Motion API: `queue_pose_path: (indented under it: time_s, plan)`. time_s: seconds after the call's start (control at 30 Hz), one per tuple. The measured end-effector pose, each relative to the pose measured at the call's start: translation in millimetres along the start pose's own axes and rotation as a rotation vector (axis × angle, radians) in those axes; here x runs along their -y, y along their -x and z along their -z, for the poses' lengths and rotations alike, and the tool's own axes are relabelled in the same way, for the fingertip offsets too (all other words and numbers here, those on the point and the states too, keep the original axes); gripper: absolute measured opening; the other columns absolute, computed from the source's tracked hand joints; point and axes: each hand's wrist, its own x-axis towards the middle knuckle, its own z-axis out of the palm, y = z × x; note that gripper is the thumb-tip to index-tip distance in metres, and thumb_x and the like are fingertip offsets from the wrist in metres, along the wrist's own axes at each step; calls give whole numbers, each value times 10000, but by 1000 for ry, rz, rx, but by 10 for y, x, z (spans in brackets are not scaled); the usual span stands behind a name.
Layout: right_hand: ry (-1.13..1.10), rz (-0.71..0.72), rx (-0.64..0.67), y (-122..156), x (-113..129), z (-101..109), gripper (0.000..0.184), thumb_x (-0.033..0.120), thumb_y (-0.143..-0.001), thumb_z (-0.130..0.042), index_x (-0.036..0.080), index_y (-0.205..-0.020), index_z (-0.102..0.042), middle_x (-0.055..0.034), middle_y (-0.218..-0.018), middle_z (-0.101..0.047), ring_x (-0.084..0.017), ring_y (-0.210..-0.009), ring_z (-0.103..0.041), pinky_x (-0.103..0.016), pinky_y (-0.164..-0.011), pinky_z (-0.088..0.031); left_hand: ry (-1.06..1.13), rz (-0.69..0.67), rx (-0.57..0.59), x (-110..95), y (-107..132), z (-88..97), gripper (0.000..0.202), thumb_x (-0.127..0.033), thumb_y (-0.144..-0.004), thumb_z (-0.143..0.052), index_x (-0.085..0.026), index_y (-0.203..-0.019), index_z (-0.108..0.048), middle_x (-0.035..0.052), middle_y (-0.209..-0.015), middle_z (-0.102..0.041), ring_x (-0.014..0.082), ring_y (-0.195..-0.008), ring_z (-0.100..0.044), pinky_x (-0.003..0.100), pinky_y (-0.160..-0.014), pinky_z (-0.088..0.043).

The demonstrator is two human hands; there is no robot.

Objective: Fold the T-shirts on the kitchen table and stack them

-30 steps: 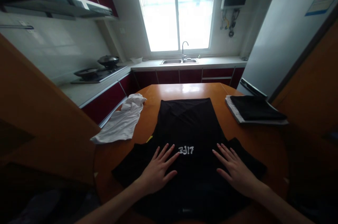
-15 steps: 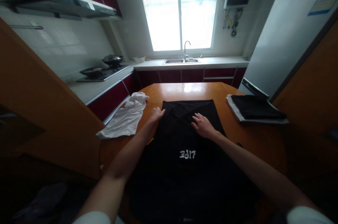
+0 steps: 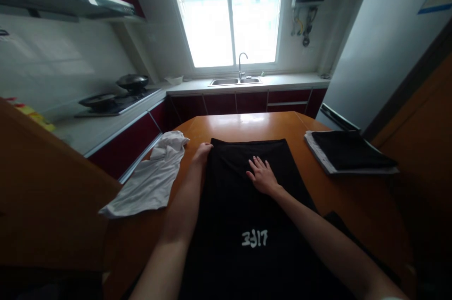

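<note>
A black T-shirt (image 3: 229, 201) is spread over the wooden table, its hem at the far side and white lettering upside down near the middle. At the hem's far left corner, my left hand (image 3: 204, 150) is closed on the fabric edge. My right hand (image 3: 262, 175) lies flat on the upper part of the cloth, fingers spread. The near part of the shirt runs out of the bottom of the view, and part of a sleeve shows beyond my right forearm.
The wooden table (image 3: 240, 125) has a crumpled white garment (image 3: 151, 177) on its left and a stack of folded clothes (image 3: 353, 151) on its right. Behind are a counter with a sink (image 3: 235, 81), a stove with pans (image 3: 132, 82), and a fridge (image 3: 381, 45) at the right.
The view has shifted closer and a little to the right. My right hand has slid slightly leftward over the shirt with its fingers more spread; my left hand stays at the corner.
</note>
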Motion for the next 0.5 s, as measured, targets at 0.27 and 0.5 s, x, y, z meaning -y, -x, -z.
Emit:
queue_pose_path:
  time_s: [0.27,0.5]
  plan:
    - [36,-14,44,-15,-7,13,637,493,-1054,-334,156,-1594,-348,-127,-1675,-235,-258,-1563,-173,-506,-1249,-120,189,2,9,48,-96,65,564,-101,-852,-731,-191,-1374,-539,10,-774,-683,115,-605,-656,214,-595,-562]
    - [23,-16,45,-4,7,29,612,481,-1055,-349,170,-1581,-377,-123,-1672,-256,-248,-1561,-180,-493,-1249,-119,70,-50,-27,110,-95,-11,620,-59,-837,-704,-154,-1426,-538,39,-786,-697,130,-594,-665,274,-644,-601]
